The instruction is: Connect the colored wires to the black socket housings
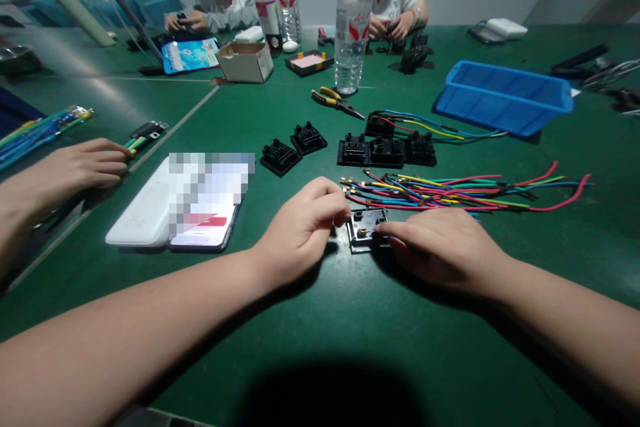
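Observation:
A small black plastic socket panel (367, 240) with raised posts and a brass-coloured metal piece lies on the green table between my hands. My left hand (303, 230) is closed, its bent fingers and thumb gripping the panel's left edge. From the other side, my right hand (445, 247) has its index finger on the panel's right part; the other fingers curl beneath and are partly hidden. Just beyond lies a bundle of coloured wires (440, 192) with metal ends. Several similar black panels (385, 152) stand behind it, one with wires attached, and two more panels (295, 147) sit further left.
A white power bank (145, 207) and a phone (210, 213) lie left. Behind are pliers (335, 102), a water bottle (353, 33), a cardboard box (245, 61) and a blue bin (505, 97). Another person's hand (90, 163) reaches in at left; two people sit opposite.

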`<control>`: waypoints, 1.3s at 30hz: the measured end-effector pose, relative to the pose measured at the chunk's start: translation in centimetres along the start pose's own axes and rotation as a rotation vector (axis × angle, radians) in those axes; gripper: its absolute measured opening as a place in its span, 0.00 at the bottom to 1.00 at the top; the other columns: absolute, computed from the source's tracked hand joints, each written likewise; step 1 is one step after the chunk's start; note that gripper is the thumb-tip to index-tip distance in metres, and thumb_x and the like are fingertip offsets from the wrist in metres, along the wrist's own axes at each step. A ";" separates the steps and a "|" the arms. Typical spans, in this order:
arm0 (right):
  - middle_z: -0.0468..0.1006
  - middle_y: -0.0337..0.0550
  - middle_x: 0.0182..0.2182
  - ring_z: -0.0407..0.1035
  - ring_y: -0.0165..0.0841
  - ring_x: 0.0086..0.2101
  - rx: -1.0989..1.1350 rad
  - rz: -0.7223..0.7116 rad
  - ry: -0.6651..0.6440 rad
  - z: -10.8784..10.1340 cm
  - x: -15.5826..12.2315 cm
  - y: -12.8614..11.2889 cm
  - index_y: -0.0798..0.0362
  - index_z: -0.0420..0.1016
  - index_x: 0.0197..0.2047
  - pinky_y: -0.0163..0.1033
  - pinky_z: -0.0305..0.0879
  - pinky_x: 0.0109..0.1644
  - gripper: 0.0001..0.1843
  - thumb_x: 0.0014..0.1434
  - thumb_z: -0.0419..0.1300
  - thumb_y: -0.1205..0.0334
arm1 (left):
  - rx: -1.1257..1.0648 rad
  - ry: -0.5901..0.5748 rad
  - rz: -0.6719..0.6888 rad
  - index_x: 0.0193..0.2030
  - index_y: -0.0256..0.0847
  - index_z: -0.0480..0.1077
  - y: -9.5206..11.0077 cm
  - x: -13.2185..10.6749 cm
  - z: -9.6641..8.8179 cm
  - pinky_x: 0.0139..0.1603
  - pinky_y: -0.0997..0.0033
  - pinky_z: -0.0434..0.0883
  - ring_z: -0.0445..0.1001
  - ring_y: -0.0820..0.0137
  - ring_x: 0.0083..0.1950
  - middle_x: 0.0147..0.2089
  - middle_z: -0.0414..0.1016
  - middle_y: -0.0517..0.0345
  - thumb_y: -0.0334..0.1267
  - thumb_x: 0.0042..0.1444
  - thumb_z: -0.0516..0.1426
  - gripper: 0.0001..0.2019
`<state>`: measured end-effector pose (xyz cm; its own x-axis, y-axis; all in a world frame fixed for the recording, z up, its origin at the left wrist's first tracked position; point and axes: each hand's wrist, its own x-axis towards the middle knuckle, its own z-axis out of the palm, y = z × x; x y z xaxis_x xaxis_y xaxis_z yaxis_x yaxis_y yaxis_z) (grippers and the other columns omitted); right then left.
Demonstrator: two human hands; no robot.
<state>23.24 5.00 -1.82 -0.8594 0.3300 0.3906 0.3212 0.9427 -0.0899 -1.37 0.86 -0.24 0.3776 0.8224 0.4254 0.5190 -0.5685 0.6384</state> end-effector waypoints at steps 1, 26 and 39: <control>0.77 0.36 0.27 0.67 0.30 0.24 -0.005 -0.001 0.004 0.0 0.0 0.0 0.54 0.68 0.52 0.38 0.53 0.29 0.15 0.62 0.54 0.69 | -0.005 0.002 -0.015 0.29 0.38 0.65 0.0 0.0 0.0 0.41 0.73 0.65 0.65 0.73 0.39 0.37 0.64 0.58 0.19 0.53 0.46 0.13; 0.79 0.38 0.28 0.69 0.31 0.25 -0.020 -0.010 -0.009 -0.1 0.0 0.0 0.55 0.70 0.50 0.37 0.55 0.29 0.12 0.64 0.52 0.68 | -0.084 -0.153 -0.185 0.24 0.39 0.55 0.1 0.2 0.4 0.37 0.70 0.60 0.61 0.71 0.36 0.33 0.58 0.60 0.22 0.49 0.44 0.10; 0.79 0.38 0.28 0.70 0.30 0.25 -0.017 0.009 -0.003 0.0 0.0 -0.1 0.54 0.71 0.50 0.37 0.56 0.29 0.12 0.63 0.54 0.67 | -0.039 -0.157 -0.189 0.26 0.40 0.58 -0.2 0.2 0.7 0.37 0.70 0.61 0.62 0.70 0.36 0.33 0.59 0.60 0.22 0.50 0.45 0.09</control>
<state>23.20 4.95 -1.75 -0.8577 0.3383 0.3873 0.3352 0.9389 -0.0780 -0.91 1.15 -0.74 0.3927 0.8993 0.1927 0.5632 -0.4008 0.7227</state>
